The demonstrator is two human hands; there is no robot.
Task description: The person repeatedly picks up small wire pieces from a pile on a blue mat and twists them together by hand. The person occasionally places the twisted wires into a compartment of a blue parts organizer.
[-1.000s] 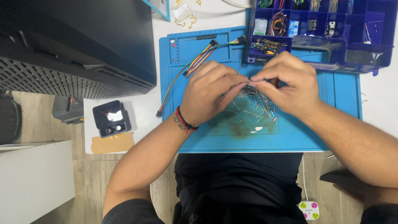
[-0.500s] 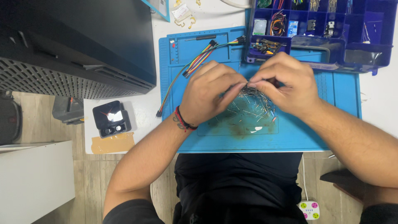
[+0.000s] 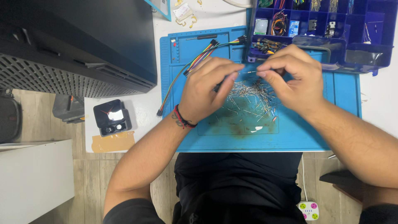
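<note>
A thin-leaded component (image 3: 248,72) is pinched between the fingertips of my left hand (image 3: 207,89) and my right hand (image 3: 292,79), just above a blue work mat (image 3: 298,132). Under the hands lies a heap of several small components with wire leads (image 3: 248,97). My left wrist wears a red and black band. A bundle of multicoloured jumper wires (image 3: 195,62) runs across the mat's upper left, close to my left hand.
A dark blue compartment box (image 3: 373,54) with small parts stands at the mat's far right edge. A large black device (image 3: 74,45) fills the upper left. A small black box (image 3: 112,118) sits on white paper to the left. A small white gadget (image 3: 309,209) lies near my lap.
My hands have drawn slightly apart, and the thin lead now shows between the fingertips. The heap on the mat is more exposed.
</note>
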